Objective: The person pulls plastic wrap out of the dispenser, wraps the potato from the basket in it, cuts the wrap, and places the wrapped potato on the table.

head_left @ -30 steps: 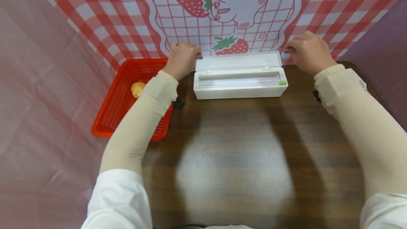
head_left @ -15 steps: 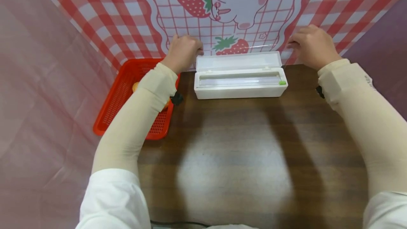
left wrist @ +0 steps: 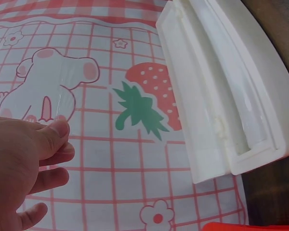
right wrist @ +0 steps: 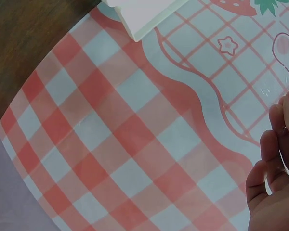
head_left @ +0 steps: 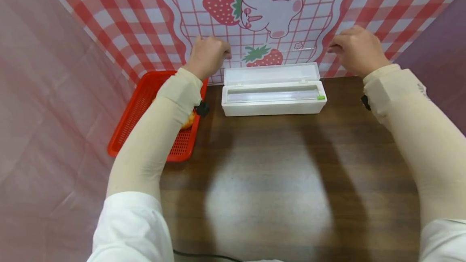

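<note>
A white cling film dispenser box (head_left: 273, 108) stands at the back of the table, lid raised, with a roll of clear film (head_left: 273, 95) inside. Beyond its left end, my left hand (head_left: 209, 58) pinches the cling film between thumb and forefinger; faint glints of the film (left wrist: 63, 89) show above the fingertips in the left wrist view. Past the right end, my right hand (head_left: 358, 51) pinches the film too, thumb against forefinger. Near those fingertips the right wrist view catches a few shiny creases. Being transparent, most of the sheet cannot be made out.
On the left is a red plastic basket (head_left: 121, 132), partly behind my left arm, with a yellowish item (head_left: 188, 121) in it. A checked strawberry-print cloth (head_left: 127, 15) hangs behind the box. Brown wooden tabletop (head_left: 269, 165) extends in front. A dark cable (head_left: 204, 255) lies at the near edge.
Both hands have risen slightly, up and away from the box, still pinching the film. The box appears slightly lower in the view, its lid still up.
</note>
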`<control>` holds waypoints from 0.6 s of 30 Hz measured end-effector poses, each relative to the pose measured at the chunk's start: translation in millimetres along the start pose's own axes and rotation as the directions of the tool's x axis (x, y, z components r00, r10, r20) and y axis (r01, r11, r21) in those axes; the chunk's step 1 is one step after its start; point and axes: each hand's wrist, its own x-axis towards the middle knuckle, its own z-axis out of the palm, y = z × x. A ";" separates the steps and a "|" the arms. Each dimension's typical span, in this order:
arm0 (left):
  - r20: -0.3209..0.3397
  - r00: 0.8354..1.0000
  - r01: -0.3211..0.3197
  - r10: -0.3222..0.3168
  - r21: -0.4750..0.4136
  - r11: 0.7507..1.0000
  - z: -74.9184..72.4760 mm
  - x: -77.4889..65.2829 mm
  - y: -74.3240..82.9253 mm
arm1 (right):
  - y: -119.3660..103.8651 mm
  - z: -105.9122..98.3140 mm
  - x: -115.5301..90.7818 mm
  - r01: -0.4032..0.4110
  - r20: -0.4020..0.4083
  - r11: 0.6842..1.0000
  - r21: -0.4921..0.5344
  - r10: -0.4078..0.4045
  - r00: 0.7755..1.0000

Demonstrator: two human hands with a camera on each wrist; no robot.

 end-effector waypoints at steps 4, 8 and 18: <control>0.001 1.000 0.001 -0.001 0.000 1.000 -9.0 2.1 0.3 | -2.6 -7.7 2.0 -0.046 0.038 0.999 -0.006 0.046 0.998; 0.009 1.000 0.008 -0.008 -0.012 1.000 -17.2 3.3 0.5 | -4.8 -14.7 3.6 -0.061 0.049 0.998 -0.012 0.061 0.997; 0.033 0.999 0.011 -0.011 -0.004 1.000 -33.2 7.0 3.0 | -3.6 -27.1 5.7 -0.022 -0.009 1.000 -0.011 0.022 1.000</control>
